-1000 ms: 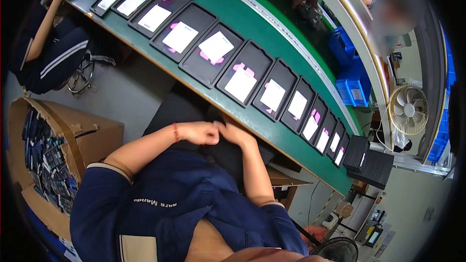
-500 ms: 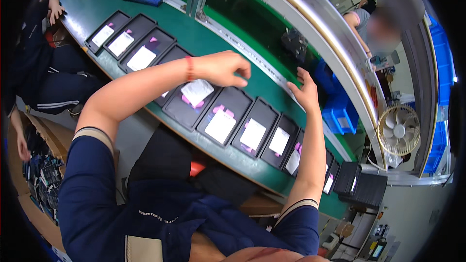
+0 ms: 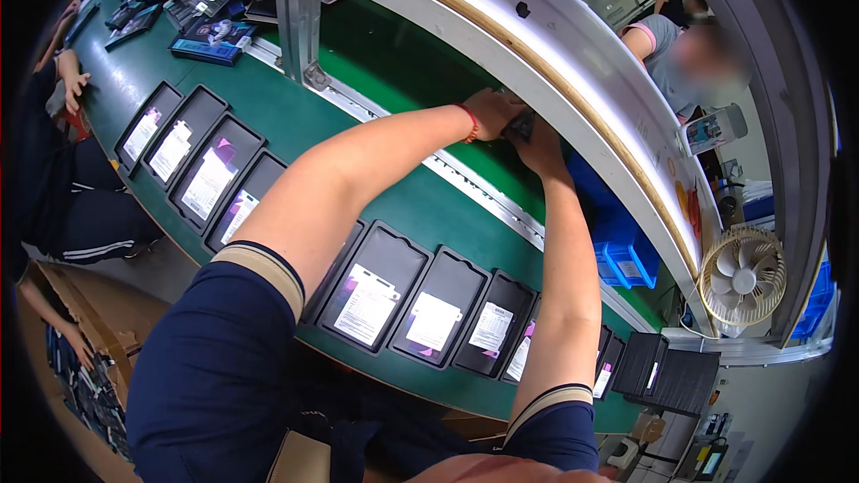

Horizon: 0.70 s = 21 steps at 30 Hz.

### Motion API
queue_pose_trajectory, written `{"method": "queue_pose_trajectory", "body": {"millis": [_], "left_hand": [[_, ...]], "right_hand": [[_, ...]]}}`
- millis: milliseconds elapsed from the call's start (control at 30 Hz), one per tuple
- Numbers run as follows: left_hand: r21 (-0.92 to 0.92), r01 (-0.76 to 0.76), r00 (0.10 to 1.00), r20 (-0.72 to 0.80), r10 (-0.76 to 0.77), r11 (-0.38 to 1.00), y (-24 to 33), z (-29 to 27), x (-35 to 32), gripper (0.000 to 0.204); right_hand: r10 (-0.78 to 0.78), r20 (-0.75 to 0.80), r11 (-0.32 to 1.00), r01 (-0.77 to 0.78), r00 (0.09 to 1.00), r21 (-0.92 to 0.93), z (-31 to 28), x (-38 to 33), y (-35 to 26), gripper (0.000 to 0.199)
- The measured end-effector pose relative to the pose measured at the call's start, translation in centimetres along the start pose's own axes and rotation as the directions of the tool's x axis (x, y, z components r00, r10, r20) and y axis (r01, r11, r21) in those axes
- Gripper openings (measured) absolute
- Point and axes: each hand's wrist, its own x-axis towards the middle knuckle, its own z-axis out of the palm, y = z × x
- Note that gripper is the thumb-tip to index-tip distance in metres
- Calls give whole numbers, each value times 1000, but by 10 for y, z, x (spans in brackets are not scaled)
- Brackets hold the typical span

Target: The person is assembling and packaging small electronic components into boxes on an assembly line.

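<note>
Both arms reach over the table to the green conveyor belt (image 3: 394, 72). A small dark bundle, its kind unclear, (image 3: 519, 126) lies between my hands, mostly covered by them. My left hand (image 3: 492, 114), with a red band at its wrist, has its fingers closed on the bundle's near-left side. On the other side my right hand (image 3: 540, 150) grips it too, fingers partly hidden. Below my arms stands a row of shallow black trays (image 3: 429, 261), each holding a white printed sheet (image 3: 433, 322) with bits of purple showing.
A metal post (image 3: 300, 18) and a curved white rail (image 3: 537, 63) frame the belt. Blue bins (image 3: 626, 261) and a fan (image 3: 743, 279) stand right. Stacked black trays (image 3: 671, 376) sit at the table's right end. Flat boxes (image 3: 212, 38) lie far left; people work nearby.
Both hands have moved forward from above the trays to the belt and closed around the dark bundle lying there. My view has shifted, and more of the trays now shows.
</note>
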Motion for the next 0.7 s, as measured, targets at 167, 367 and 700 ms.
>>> {"method": "queue_pose_trajectory", "body": {"millis": [167,367,700], "left_hand": [[33,-22,999,-22,23,999,-17,-19,-43,26],[253,-178,920,-299,252,951,-43,-67,-119,19],[421,-58,843,-465,270,905,-33,-192,-299,19]], "right_hand": [[-59,-29,997,58,998,-53,3,-14,-28,72],[-109,-62,947,84,992,-311,11,-30,-29,55],[-35,-2,873,30,999,-486,20,-14,-72,55]]}}
